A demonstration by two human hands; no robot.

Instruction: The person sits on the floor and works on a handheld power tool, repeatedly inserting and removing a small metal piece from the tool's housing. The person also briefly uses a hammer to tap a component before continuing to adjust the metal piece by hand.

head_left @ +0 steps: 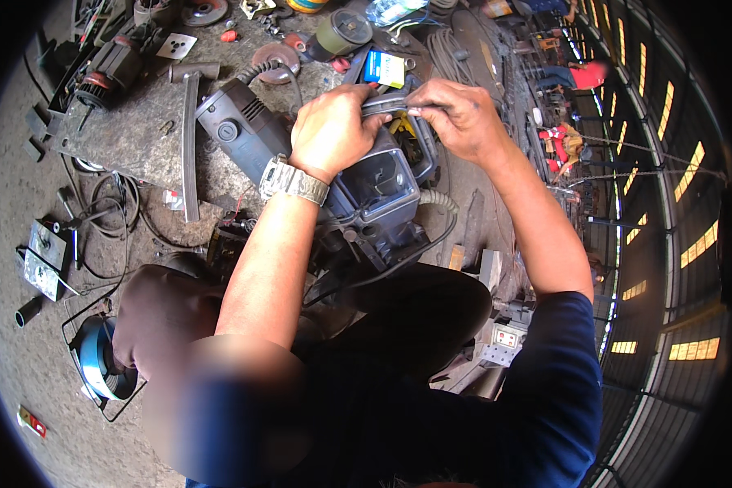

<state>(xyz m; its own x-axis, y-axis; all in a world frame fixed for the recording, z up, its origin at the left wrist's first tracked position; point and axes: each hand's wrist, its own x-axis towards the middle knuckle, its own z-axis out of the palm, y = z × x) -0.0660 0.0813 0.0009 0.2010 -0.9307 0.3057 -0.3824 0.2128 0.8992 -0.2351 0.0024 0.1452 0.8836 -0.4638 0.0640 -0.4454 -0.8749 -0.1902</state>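
Note:
Between my two hands is a dark grey flat part (389, 104), seen almost edge-on. My left hand (333, 130), with a metal watch at the wrist, is closed on its left end. At the other end my right hand (457, 118) pinches its edge between thumb and fingers. Just below the hands stands a dark grey power machine (234, 122) with a slanted motor body. Its box-shaped housing (380, 185) is open at the top, and its inside is visible. Something yellow (403, 128) shows under my hands, partly hidden. A ribbed cable (439, 202) leaves the housing on the right.
A T-shaped metal tool (190, 146) lies left of the machine. Behind are a grinding disc (275, 62), a blue and yellow box (385, 69), a clear-topped container (340, 34) and coiled cable (449, 57). An electric motor (110, 69) sits far left. People (587, 75) in red are far right.

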